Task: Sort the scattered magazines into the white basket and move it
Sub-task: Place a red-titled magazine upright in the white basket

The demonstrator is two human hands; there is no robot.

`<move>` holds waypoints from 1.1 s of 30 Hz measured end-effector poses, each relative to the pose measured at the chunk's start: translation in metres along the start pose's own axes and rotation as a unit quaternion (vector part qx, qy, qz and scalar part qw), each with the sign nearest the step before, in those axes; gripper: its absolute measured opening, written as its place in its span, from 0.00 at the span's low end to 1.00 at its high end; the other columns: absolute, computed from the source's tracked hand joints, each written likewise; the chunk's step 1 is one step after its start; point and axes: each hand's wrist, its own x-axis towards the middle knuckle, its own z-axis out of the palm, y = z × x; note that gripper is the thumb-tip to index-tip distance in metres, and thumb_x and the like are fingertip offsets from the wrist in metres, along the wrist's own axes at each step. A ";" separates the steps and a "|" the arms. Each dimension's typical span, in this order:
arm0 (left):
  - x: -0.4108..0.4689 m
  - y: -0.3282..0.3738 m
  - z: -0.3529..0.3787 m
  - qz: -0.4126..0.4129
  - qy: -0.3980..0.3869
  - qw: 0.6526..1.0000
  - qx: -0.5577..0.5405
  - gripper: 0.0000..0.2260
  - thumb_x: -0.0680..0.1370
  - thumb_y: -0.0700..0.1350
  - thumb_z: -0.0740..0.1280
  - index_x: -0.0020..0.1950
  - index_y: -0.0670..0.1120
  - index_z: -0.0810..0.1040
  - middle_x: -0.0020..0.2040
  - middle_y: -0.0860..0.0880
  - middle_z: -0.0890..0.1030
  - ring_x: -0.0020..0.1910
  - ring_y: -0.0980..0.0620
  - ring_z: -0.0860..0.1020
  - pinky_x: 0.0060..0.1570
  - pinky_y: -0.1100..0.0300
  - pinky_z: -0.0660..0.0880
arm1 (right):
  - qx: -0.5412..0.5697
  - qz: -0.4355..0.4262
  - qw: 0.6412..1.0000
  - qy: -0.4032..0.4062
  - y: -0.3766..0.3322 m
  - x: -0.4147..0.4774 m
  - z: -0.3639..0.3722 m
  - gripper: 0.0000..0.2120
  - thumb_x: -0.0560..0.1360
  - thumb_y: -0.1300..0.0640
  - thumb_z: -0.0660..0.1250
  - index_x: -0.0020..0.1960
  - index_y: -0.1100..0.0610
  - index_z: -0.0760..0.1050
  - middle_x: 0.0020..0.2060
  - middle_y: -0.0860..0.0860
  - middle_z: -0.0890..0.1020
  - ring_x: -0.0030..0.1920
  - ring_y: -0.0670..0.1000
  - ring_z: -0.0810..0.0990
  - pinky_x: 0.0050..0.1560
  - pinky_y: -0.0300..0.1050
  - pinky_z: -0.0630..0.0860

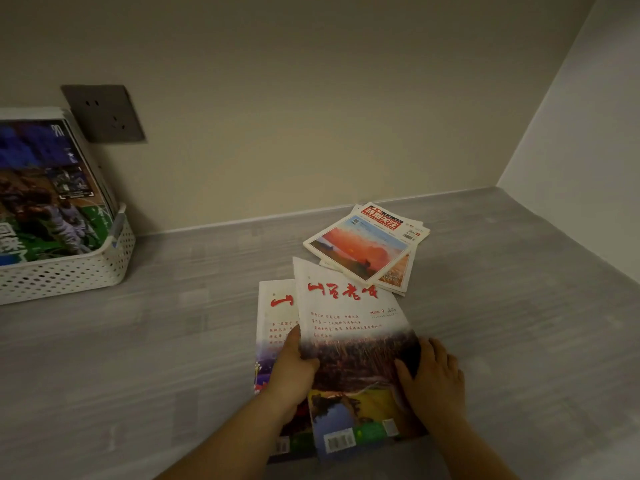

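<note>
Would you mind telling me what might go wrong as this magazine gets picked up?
1. The top magazine overlaps a second one under the left hand, which may drag it along.
2. The right hand holds only an edge, so pages could fan open.
3. The white basket already looks full, so fitting more may be awkward.

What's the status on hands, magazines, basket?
Left hand and right hand grip the top magazine at its side edges. Second copy beneath, small stack behind. White basket far left, already loaded. Path clear.
</note>
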 end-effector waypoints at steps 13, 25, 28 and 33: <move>-0.023 -0.013 -0.160 0.040 0.029 0.985 -0.163 0.22 0.74 0.26 0.56 0.60 0.49 0.71 0.59 0.41 0.77 0.60 0.39 0.74 0.63 0.39 0.69 | 0.270 0.112 0.956 -0.030 -0.121 0.000 -0.004 0.24 0.75 0.54 0.62 0.66 0.65 0.62 0.63 0.66 0.69 0.58 0.64 0.72 0.56 0.56 0.72; 0.007 0.038 -0.348 0.190 0.203 0.960 0.030 0.15 0.74 0.30 0.59 0.54 0.47 0.71 0.52 0.46 0.76 0.54 0.46 0.74 0.54 0.56 0.70 | 0.344 -0.135 0.893 -0.257 -0.326 -0.005 0.010 0.11 0.76 0.61 0.61 0.57 0.62 0.75 0.39 0.53 0.82 0.38 0.50 0.80 0.34 0.40 0.79; 0.021 0.060 -0.396 0.219 0.270 0.935 0.068 0.10 0.74 0.31 0.60 0.48 0.46 0.68 0.52 0.41 0.77 0.54 0.42 0.75 0.56 0.50 0.71 | 0.360 -0.178 0.886 -0.231 -0.390 0.002 -0.002 0.08 0.74 0.65 0.63 0.52 0.65 0.76 0.29 0.51 0.79 0.26 0.46 0.77 0.21 0.35 0.75; 0.044 0.094 -0.469 0.238 0.353 0.899 0.101 0.11 0.74 0.35 0.63 0.55 0.44 0.71 0.52 0.44 0.78 0.50 0.49 0.74 0.50 0.56 0.70 | 0.385 -0.256 0.874 -0.149 -0.489 0.016 -0.019 0.09 0.73 0.66 0.65 0.52 0.64 0.76 0.37 0.54 0.77 0.32 0.46 0.75 0.19 0.34 0.75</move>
